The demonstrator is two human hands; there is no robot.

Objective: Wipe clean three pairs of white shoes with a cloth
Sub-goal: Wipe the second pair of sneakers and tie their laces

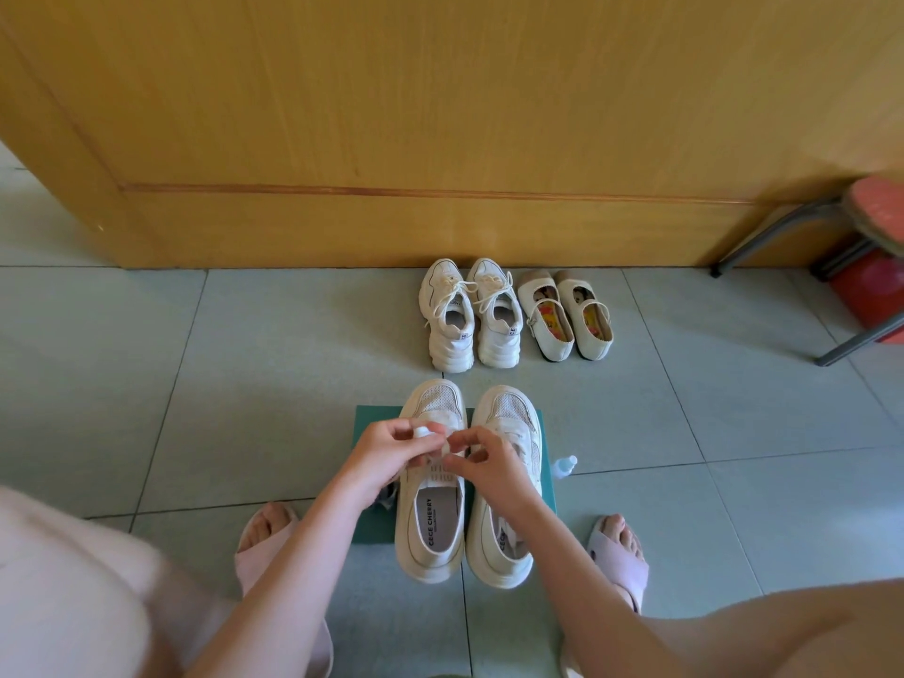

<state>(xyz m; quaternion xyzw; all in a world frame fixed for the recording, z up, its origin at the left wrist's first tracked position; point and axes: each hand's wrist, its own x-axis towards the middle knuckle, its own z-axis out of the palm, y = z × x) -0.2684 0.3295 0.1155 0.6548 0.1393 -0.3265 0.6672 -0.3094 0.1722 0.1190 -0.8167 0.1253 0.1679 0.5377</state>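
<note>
1. The mesh-toed cream-white pair (430, 526) stands upright, side by side, toes toward the wooden door (440, 115). It is the farthest pair from the door.
2. The chunky-soled laced sneakers (496, 335) stand together, toes almost at the door's foot.
3. The strap flats (548, 335) have tan toes and patterned insoles. They stand just right of the sneakers, equally close to the door.

Bright, even light, faint shadows on the floor tiles (195, 384); wide-angle distortion bows the door (440, 115), and the red stool (875, 212) smears blurry at the edge.
</note>
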